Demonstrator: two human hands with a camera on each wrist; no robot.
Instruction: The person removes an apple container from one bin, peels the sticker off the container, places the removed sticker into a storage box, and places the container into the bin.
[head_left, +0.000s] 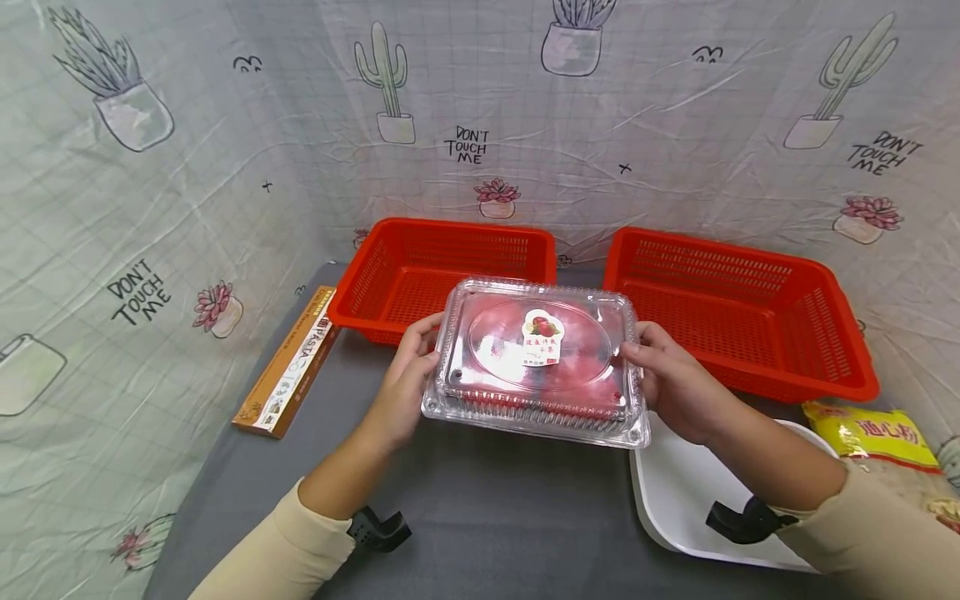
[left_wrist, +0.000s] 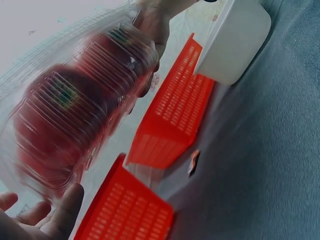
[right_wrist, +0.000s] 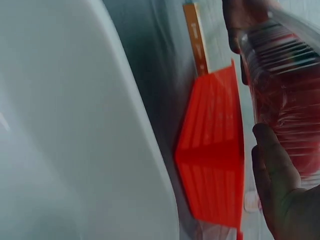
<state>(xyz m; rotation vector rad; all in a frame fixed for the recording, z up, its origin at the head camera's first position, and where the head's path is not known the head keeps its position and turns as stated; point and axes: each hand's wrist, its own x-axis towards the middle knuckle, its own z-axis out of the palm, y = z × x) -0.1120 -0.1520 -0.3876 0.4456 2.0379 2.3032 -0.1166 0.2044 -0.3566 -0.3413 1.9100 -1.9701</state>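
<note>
Clear box (head_left: pixel 538 354), edges in left hand (head_left: pixel 407 377) and right hand (head_left: pixel 678 385) (free above tabletop (head_left: pixel 517 508))

Head view: grey desk (head_left: pixel 510 517), lower centre. Left red basket (head_left: pixel 465 242) just above centre; right red basket (head_left: pixel 720 312) right of centre. Pasta box (head_left: pixel 288 362) lies slanted, left. White tray (head_left: pixel 675 508), lower right; yellow-topped bag (head_left: pixel 892 442) beside it. Cactus-printed sheet (head_left: pixel 315 167) across top.

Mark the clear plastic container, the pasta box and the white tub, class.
Clear plastic container (head_left: pixel 542 342), head view: label on its lid.
Pasta box (head_left: pixel 288 365), head view: its top face.
White tub (head_left: pixel 682 487), head view: bare inside.
</note>
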